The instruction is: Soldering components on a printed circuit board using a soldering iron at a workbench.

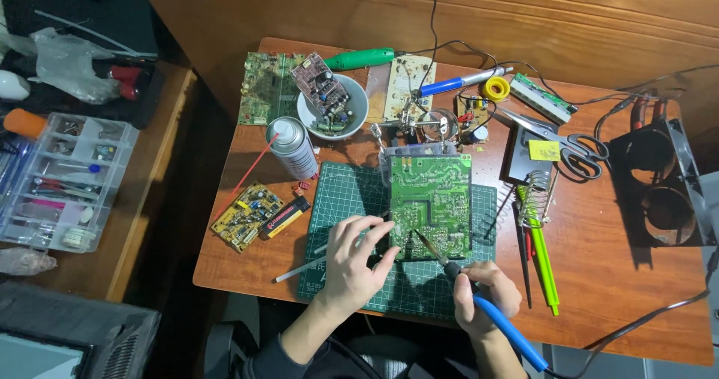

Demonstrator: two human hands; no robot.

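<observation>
Where the green circuit board (431, 203) lies solder side up on the green cutting mat (337, 192) at the middle of the wooden bench (599, 289): left hand (352, 263) pressed on the mat at the board's lower left corner, fingers (372, 237) spread apart and touching the board edge, holding nothing. Right hand (485, 295) closed around the blue-handled soldering iron (479, 296), tip set on the lower middle of the board, cord trailing off the near bench edge. Just behind the board, a helping-hands stand with magnifier (431, 124); left of it a white bowl (332, 105) holding a small populated board, an aerosol can (292, 148) with red straw, and a yellow circuit board (247, 216). To the right, a coiled iron holder (535, 192), green and red pens (543, 263), scissors (562, 143) and a yellow solder spool (495, 88). Judged risks: hot tip close to the left fingertips, so a slip of the iron toward them could burn; board held by finger pressure alone, so a push from the tip could slide it and smear solder across neighbouring joints; long dwell on one pad could lift the copper; trailing cord could snag and jerk the iron.
</observation>
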